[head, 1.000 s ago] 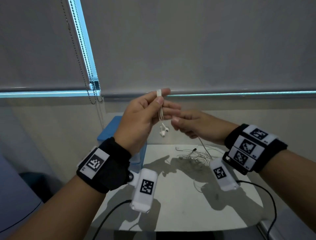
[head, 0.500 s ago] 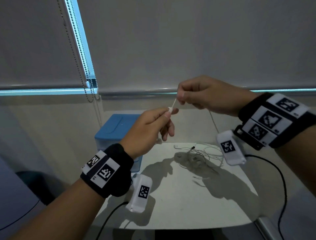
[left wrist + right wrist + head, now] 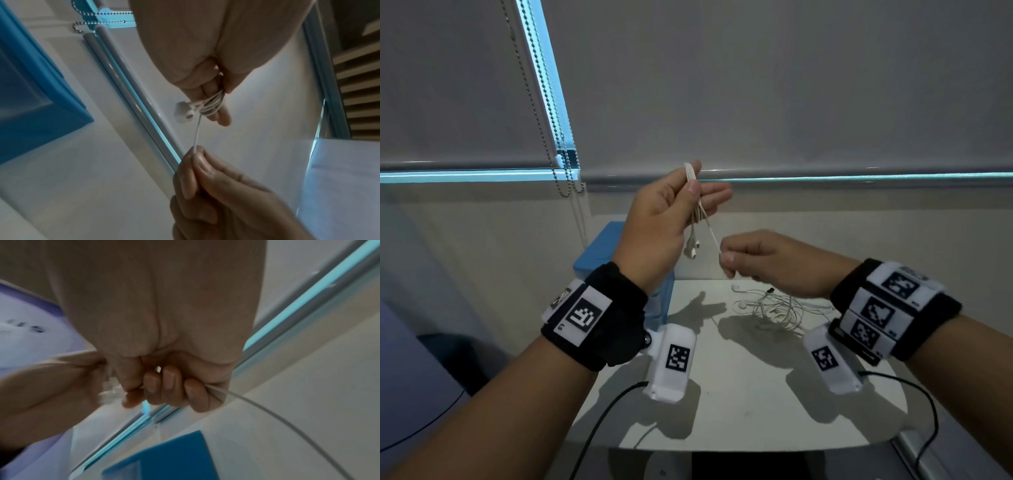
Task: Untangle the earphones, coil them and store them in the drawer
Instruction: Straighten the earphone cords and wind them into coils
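The blue plastic drawer box (image 3: 599,250) stands at the far left corner of the white table (image 3: 739,404), partly behind my left wrist; I cannot tell what is inside it. On the table top, near my right wrist, a loose tangle of thin white earphone cables (image 3: 774,308) lies spread out, with an earbud poking out on its left edge.

My left hand (image 3: 664,226) is raised above the table in front of the grey roller blind (image 3: 756,85), with the fingers pointing up. It pinches a white earphone cord wound in several loops (image 3: 211,104) around the fingers, thumb pressed against the bundle. Two white earbuds (image 3: 692,247) dangle together below that hand.

My right hand (image 3: 767,263) sits lower and just to the right, with the knuckles up and the fingers curled in. Thumb and forefinger are clamped on the free run of the same cord, which stretches taut up to the coil. The rest of the cord passes through my closed right fist and trails out by the little finger in the right wrist view.
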A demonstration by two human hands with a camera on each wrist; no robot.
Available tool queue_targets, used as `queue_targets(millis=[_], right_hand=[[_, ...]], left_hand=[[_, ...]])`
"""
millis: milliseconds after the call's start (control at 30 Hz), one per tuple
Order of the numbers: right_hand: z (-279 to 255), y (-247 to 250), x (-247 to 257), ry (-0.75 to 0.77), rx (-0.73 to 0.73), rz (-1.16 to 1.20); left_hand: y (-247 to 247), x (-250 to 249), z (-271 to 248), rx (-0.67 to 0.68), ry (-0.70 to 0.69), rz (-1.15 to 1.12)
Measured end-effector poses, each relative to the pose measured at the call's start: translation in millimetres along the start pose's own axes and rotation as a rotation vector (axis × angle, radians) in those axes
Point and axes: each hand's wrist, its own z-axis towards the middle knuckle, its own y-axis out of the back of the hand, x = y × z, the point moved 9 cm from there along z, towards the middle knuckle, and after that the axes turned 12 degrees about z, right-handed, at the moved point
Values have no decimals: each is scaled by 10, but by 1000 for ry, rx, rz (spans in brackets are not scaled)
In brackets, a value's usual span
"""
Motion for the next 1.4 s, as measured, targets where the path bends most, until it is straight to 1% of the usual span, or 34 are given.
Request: queue_targets(millis=[67,100,233,300,400,467,533,600,700,800,867,933,1000,1067,1167,1267,1333,1400], right_hand=[[-67,-112,117,-8,66,-82],[-102,-105,199,-9,71,-103],[-151,182,524,37,4,-71],[-127,354,633,71,-47,-69],[-60,616,646,86,-157,-68],[-1,732,559,80,-213,-84],[47,751,396,62,-221,-78],[69,699,210,46,-214,-35],[42,558,25,39,-229,-6],[13,302,-45,48,-195,-113],[-9,95,-40,55,-145,-210],[-43,-51,69,105,-109,-290],[-75,-103,245,169,-81,-403],[-92,-84,391,200,-62,-509],[-108,5,586,245,-42,-553],[-92,97,705,296,-14,-567],[-68,190,718,317,-29,-605],[-55,270,705,319,-69,-725]], left_hand=[[-20,57,-9,2,-19,140],[-44,87,-20,21,-36,222],[-143,188,-78,107,-60,428],[-188,181,-120,144,-58,418],[-244,142,-141,190,-66,392],[-275,136,-134,219,-38,332],[-282,132,-120,240,-3,251],[-251,113,-99,225,12,158],[-146,62,-63,151,-14,18],[-24,37,-32,25,-18,-93],[41,32,-15,-53,-12,-97],[46,58,-9,-76,-10,23],[-2,129,-15,-43,-9,172],[-59,223,-30,3,2,280],[-120,236,-62,33,-18,428],[-238,190,-114,126,-32,435],[-291,246,-107,188,17,399],[-331,316,-96,254,90,337]])
